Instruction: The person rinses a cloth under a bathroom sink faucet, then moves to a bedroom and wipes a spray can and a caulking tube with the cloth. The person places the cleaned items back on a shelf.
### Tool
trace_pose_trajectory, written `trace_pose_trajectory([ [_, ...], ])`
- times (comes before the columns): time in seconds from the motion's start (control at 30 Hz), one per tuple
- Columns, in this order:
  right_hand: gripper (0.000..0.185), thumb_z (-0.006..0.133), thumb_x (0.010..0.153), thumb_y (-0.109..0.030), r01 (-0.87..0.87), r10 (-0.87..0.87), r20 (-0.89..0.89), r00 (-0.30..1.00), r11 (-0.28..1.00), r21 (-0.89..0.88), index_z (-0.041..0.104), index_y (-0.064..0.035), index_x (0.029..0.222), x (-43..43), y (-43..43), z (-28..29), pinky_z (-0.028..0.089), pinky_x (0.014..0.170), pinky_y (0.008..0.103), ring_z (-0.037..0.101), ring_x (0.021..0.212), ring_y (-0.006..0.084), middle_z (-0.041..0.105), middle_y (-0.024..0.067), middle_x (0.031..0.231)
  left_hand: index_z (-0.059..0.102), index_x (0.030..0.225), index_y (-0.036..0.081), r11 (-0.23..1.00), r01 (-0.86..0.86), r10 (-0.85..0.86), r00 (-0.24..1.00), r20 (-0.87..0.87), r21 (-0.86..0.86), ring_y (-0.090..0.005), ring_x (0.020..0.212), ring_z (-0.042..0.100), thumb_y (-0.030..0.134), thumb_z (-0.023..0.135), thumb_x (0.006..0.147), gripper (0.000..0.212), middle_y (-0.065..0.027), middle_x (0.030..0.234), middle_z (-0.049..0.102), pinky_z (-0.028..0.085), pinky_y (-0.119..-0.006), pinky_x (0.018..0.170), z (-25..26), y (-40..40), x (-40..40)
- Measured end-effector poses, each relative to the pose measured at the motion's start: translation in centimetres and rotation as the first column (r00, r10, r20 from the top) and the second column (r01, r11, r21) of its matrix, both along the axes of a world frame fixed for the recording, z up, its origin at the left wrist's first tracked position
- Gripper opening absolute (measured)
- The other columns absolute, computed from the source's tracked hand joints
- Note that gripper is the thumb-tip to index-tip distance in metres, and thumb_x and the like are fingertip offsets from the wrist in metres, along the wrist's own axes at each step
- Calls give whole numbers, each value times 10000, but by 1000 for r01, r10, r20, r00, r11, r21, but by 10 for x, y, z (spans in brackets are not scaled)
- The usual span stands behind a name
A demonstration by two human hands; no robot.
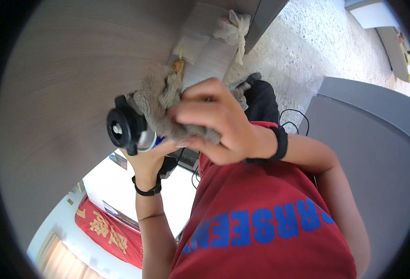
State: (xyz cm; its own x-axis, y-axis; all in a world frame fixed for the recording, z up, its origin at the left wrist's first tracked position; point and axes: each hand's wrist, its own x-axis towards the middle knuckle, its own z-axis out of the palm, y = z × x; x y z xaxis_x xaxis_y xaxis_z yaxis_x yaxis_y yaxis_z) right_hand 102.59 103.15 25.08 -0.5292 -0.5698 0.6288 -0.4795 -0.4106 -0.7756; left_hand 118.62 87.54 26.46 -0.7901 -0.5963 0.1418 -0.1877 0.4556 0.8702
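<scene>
My left hand (148, 158) is wrapped around a cylindrical container from below, and most of its fingers are hidden. The container has a black lugged cap (125, 125) with a small pale knob at its centre, and a strip of white-and-blue body (149, 140) shows behind the cap. My right hand (219, 120), slightly blurred, grips a crumpled grey-brown cloth (157, 101). This cloth lies against the container and covers much of it. Both wrists wear black bands.
A wood-grain surface (69, 69) spans the left. Beyond the cloth are an amber bottle (178, 65) with a pointed tip and a knotted white plastic bag (238, 31). Black cables (297, 111) run near a grey panel (362, 139). Speckled floor (295, 52) shows at upper right.
</scene>
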Motion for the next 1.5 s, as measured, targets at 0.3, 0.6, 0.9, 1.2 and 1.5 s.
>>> trace_pose_trajectory([
  [0.3,860,1013,622,-210,213,-140,-357,924,961,173,492,-33,1282,16,4,-57,472,980,478,527,1176,401,514,203,1292,714,1056,-41,972,-63,75,996,-46,225,-155,844,740,197,986,679,523,-97,978,762,610,-288,766,80,15,-60],
  [0.6,1235,968,630,-198,-23,35,-41,999,962,271,139,-14,1527,-16,-4,10,398,1093,424,475,1288,278,396,184,1419,526,1396,-70,866,153,-52,974,-219,475,-264,1282,581,459,768,913,756,-198,1324,637,436,-378,1097,107,1,-43],
  [0.9,1172,908,663,-226,-477,449,164,878,847,234,137,-16,1521,-53,-25,48,344,1141,465,422,1340,294,373,189,1427,302,1600,-12,591,229,205,885,-418,774,-274,1472,382,657,583,970,962,-171,1589,411,268,-404,1230,51,51,-46],
  [1.2,863,522,1005,-649,-328,340,-167,926,940,95,385,68,1466,-71,-53,53,353,1099,473,449,1275,370,389,262,1395,308,1589,-26,675,-48,538,714,-447,736,-228,1397,464,540,669,972,911,-144,1514,494,338,-369,1176,53,98,-67],
  [1.5,643,610,978,-544,-490,407,-614,676,871,39,572,-50,1388,-107,-84,130,400,1045,433,489,1198,318,576,159,1285,408,1526,6,686,-155,636,602,-483,711,-192,1320,513,453,654,1005,729,-100,1436,547,374,-353,1143,56,122,-99],
])
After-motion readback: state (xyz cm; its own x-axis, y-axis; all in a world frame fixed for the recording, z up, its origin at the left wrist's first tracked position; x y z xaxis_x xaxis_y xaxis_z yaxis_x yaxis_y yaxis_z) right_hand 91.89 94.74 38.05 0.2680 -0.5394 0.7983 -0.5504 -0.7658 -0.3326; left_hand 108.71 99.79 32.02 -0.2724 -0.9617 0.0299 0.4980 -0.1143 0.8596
